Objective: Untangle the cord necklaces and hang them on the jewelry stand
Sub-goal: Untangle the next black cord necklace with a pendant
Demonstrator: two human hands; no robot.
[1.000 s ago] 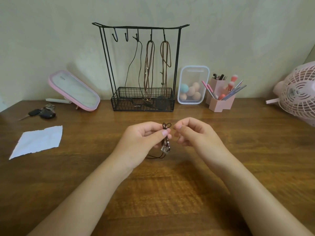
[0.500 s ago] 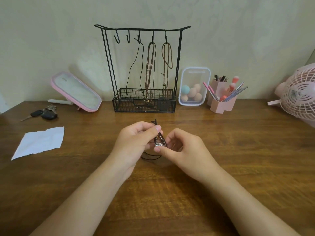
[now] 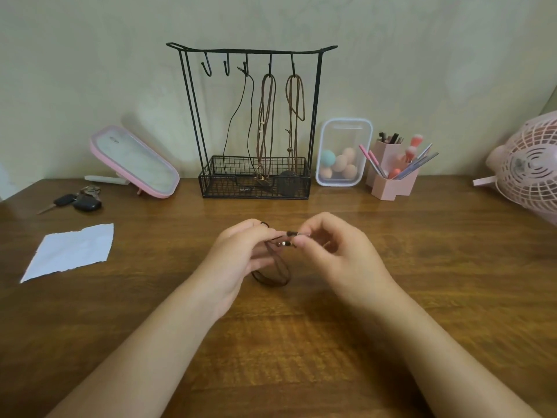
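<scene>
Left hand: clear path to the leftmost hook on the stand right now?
Probably yes. The leftmost hook is bare and nothing stands between it and the left hand, though that hand is holding the dark cord necklace.

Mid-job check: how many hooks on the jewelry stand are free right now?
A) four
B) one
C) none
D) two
D: on the jewelry stand, the two leftmost hooks are bare, while the other three each carry one of the hung necklaces.
</scene>
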